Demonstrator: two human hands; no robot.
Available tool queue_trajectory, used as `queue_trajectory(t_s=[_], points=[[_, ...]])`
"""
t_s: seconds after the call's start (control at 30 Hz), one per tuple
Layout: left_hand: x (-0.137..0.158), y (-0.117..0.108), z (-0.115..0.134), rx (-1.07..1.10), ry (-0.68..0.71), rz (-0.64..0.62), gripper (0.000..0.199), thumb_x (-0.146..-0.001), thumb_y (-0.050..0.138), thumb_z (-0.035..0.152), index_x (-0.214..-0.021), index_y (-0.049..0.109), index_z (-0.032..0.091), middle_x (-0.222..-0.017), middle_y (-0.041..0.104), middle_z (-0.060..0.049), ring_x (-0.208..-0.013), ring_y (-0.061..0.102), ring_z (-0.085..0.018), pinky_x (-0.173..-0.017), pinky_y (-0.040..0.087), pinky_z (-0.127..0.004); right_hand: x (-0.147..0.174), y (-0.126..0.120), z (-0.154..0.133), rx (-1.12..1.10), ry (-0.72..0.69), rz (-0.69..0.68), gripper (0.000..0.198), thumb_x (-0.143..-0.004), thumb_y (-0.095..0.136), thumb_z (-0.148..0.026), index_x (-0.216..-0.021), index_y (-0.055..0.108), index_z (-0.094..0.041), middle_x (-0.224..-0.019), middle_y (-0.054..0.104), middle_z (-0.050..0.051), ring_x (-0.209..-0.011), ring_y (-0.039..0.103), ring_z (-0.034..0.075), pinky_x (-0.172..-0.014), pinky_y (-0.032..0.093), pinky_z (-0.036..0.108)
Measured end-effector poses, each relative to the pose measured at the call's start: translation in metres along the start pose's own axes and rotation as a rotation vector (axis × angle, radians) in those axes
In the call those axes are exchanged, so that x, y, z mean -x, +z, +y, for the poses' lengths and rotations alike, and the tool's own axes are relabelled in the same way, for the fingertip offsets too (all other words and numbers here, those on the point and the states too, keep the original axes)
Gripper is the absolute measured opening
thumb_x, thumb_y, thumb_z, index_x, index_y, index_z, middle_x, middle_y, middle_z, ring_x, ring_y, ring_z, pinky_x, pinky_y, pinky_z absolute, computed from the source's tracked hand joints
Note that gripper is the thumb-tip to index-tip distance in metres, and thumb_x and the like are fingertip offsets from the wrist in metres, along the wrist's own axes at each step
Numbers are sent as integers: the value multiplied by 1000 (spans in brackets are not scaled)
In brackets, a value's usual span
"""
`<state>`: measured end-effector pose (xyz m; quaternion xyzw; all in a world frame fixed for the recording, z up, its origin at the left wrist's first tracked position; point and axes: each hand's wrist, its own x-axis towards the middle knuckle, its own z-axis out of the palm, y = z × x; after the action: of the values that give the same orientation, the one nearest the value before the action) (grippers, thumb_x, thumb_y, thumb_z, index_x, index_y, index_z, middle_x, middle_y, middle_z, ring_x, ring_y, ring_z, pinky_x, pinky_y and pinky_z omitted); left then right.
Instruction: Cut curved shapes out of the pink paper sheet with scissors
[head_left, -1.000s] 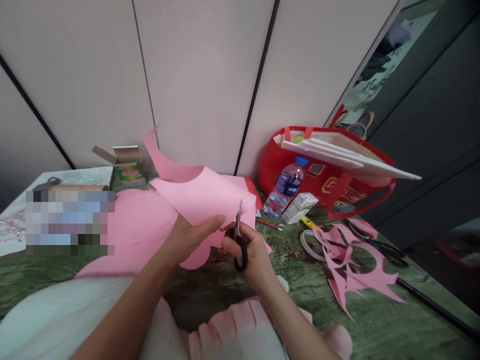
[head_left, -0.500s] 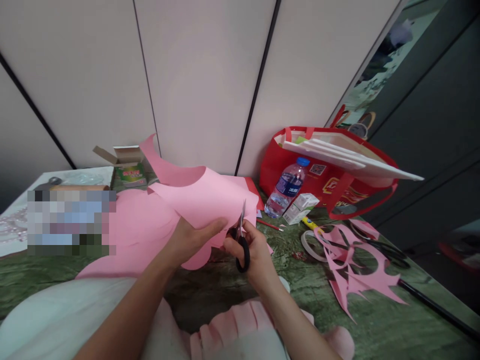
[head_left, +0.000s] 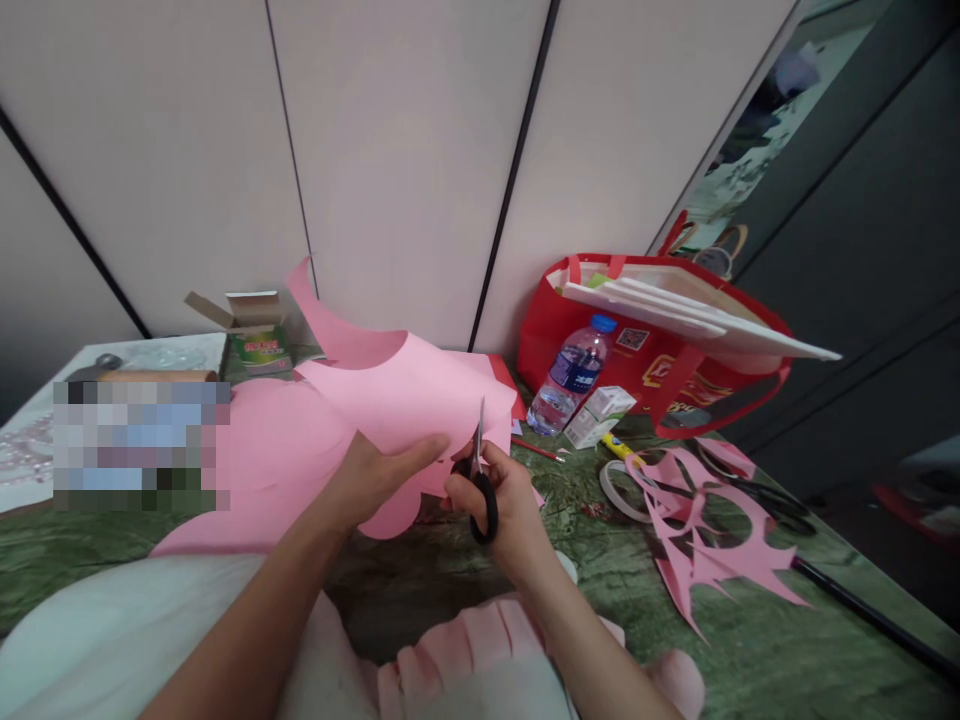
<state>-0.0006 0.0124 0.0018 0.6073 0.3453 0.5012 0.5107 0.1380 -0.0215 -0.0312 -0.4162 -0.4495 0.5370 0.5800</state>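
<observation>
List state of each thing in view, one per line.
Left hand: gripping pink paper.
Right hand: closed on scissors.
Scissors: blades up, at the paper's edge.
Pink paper: held up, curved, partly cut.
Bottle: capped, leaning on red bag.
Red bag: open, white boards sticking out.
Green box: flaps open.
Pink scraps: lying flat on table.
Tape ring: flat on table.

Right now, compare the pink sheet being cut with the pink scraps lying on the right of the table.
The pink sheet is large and mostly whole, with curved edges; the pink scraps are thin, spiky leftover strips. The sheet is lifted off the table, gripped by the left hand while the right hand works the scissors at its edge; the scraps lie flat and untouched on the green tablecloth. Both are the same pink paper.
</observation>
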Motion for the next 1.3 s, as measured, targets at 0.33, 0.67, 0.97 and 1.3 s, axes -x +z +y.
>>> queue_trajectory(t_s=[0.33,0.67,0.97,1.3], points=[[-1,-2,-2,-15,-8,42,28,-71,70,30,-96,64,18,-97,71,-6,-91,64,-23,-81,50,-35,1,-1,2,24,18,2,32,-56,78,-30,-75,55,-20,-46,51,-9,-39,47,9,-40,36,21],[-1,-2,-1,9,-28,54,22,-70,70,30,-88,64,18,-94,71,-6,-88,64,-23,-78,51,-36,1,-1,4,21,19,-2,29,-58,76,-30,-76,55,-19,-45,50,-9,-38,47,9,-40,36,20],[-1,-4,-2,8,-41,78,18,-69,72,31,-80,63,18,-95,70,-6,-88,65,-24,-77,52,-35,1,0,-1,48,29,-2,30,-58,75,-33,-76,55,-19,-43,47,-10,-36,49,9,-37,37,19],[-1,-3,-3,40,-46,106,15,-68,72,29,-74,64,18,-83,71,-5,-91,64,-26,-80,51,-38,1,-1,2,51,26,-13,30,-58,76,-33,-74,55,-19,-40,46,-11,-32,46,8,-36,38,20]])
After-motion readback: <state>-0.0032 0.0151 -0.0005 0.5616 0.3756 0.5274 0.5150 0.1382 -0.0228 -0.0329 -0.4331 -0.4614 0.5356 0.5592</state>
